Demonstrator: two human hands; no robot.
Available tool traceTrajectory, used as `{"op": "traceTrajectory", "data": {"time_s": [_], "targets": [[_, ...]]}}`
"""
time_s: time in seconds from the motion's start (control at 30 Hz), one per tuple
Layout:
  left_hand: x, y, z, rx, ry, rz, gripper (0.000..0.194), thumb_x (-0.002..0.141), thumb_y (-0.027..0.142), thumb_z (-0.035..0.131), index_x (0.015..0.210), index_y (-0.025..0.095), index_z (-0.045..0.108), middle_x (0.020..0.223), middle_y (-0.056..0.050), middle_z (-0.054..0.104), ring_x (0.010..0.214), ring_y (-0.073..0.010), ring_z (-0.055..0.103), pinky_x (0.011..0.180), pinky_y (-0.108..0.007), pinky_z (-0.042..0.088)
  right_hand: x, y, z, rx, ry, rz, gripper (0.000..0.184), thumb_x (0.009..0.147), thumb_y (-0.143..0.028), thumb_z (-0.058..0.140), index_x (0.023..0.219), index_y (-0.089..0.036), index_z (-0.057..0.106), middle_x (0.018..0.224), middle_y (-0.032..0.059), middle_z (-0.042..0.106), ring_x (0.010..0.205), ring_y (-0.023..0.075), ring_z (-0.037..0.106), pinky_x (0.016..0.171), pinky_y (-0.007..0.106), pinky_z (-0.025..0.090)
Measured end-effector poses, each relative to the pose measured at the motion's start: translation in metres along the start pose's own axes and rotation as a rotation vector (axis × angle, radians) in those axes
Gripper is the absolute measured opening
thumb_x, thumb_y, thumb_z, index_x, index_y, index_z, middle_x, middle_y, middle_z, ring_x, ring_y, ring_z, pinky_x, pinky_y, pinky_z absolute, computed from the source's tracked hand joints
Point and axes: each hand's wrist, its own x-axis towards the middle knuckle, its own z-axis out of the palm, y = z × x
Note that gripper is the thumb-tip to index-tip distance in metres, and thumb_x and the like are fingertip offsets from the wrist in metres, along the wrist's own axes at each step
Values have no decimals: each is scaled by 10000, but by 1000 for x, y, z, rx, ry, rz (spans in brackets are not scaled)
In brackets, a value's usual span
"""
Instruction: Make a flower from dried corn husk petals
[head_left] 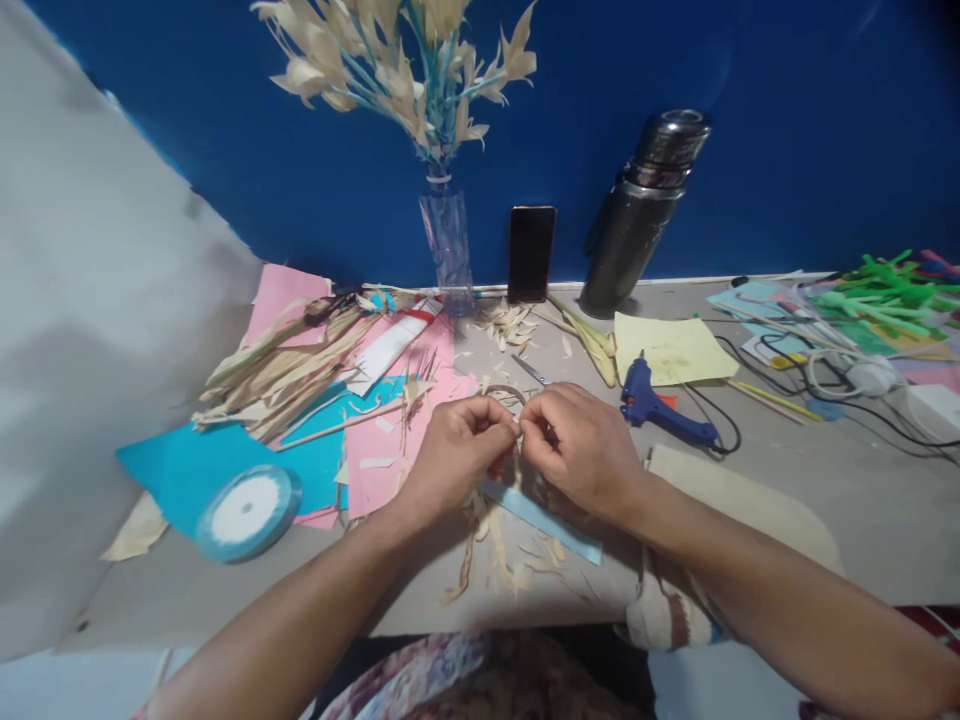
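Note:
My left hand [456,450] and my right hand [581,445] meet over the middle of the table, fingers pinched together on a thin strip of dried husk [504,392] that curls up between them. A light blue ribbon strip [544,520] trails down from under my hands toward me. Husk scraps [495,555] lie scattered below my wrists. A roll of blue ribbon [249,510] rests to the left on blue paper.
A blue glue gun [660,405] lies right of my hands, its cord trailing. A vase of husk flowers [448,250], a phone [532,253] and a steel flask [641,215] stand against the blue wall. Husk bundles [289,365], pink paper [390,430] and scissors [531,370] lie nearby.

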Motion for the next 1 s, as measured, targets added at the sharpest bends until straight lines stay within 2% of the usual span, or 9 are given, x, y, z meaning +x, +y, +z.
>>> {"op": "traceTrajectory", "data": {"time_s": [0.27, 0.47, 0.53, 0.6, 0.77, 1.0], "targets": [[1, 0, -2, -19, 43, -18, 75, 631, 162, 579, 560, 154, 602, 461, 27, 532, 432, -98, 479, 453, -223, 367, 0, -2, 1, 67, -37, 23, 115, 784, -107, 523, 705, -190, 535, 694, 28, 588, 672, 171, 510, 624, 287, 326], [3, -3, -3, -88, 14, -41, 70, 616, 161, 588, 560, 152, 627, 471, 12, 565, 412, -92, 465, 437, -223, 361, 3, -6, -3, 353, -180, 291, 91, 769, -128, 556, 703, -191, 562, 616, -31, 549, 580, 126, 484, 559, 248, 319], [4, -4, -3, -129, 4, -62, 67, 618, 172, 593, 563, 154, 627, 477, 9, 571, 404, -90, 453, 426, -225, 359, 5, -5, -5, 417, -230, 341, 96, 775, -126, 551, 710, -192, 574, 601, -43, 544, 562, 119, 480, 542, 240, 321], [5, -4, -3, -140, 10, -70, 71, 620, 182, 598, 557, 155, 619, 477, 6, 572, 402, -89, 446, 423, -225, 356, 5, -3, -7, 402, -236, 307, 106, 794, -122, 554, 719, -190, 587, 621, -38, 568, 583, 122, 498, 562, 241, 338], [3, -3, -3, -1, 68, -14, 94, 640, 176, 595, 554, 154, 625, 459, 16, 544, 430, -95, 466, 453, -223, 354, 3, 1, -10, 162, -172, 69, 126, 882, -152, 553, 782, -181, 623, 770, 26, 646, 751, 166, 568, 691, 277, 377], [-5, -2, 3, 166, 118, 100, 123, 650, 153, 580, 539, 151, 632, 475, 31, 520, 477, -84, 433, 475, -211, 319, 2, 1, -11, 49, -189, -20, 126, 865, -158, 560, 746, -186, 589, 726, 25, 621, 715, 175, 535, 663, 296, 344]]}}
